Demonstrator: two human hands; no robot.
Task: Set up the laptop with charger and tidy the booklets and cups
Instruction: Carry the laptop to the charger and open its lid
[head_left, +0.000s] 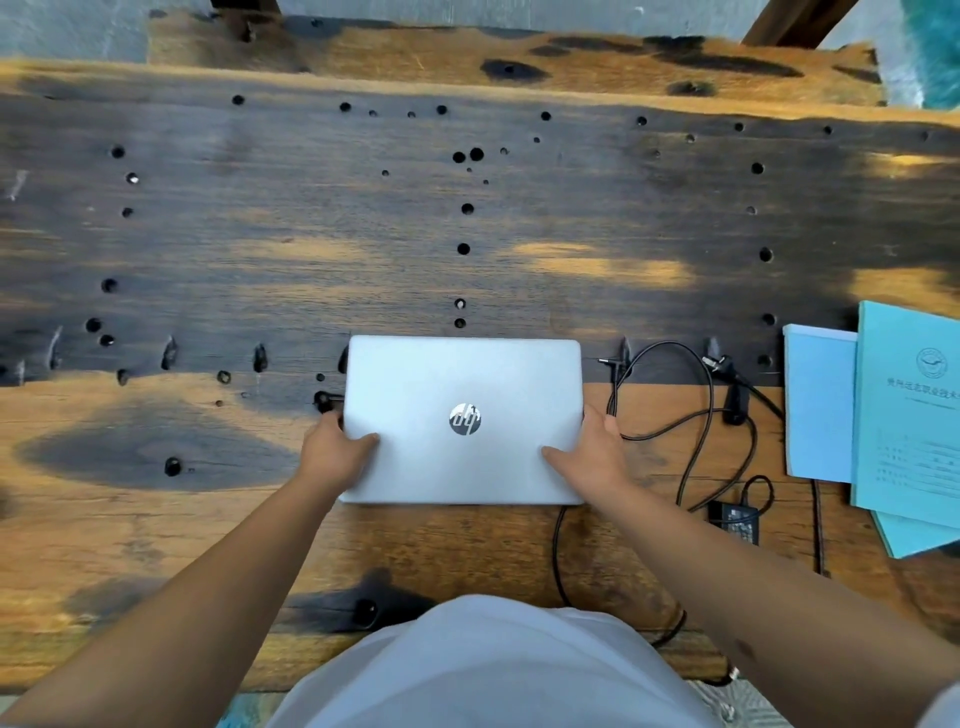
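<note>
Laptop (462, 415): closed, flat on the table (156, 519), squarely before the person, probably for opening.
Left hand (335, 441): grasps its left edge.
Right hand (592, 447): grasps its right edge.
Charger (735, 519): unplugged, just right.
Booklets (883, 415): untidied, far right.

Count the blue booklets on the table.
3 booklets: one nearest the charger cable, one overlapping its right side, one poking out beneath. More may lie beyond the frame's right edge.

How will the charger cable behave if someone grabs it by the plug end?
Probably floppy: the cable lies in loose loops beside the laptop. It would likely trail and may snag where loops cross. The brick looks dense, so it should drag behind.
</note>
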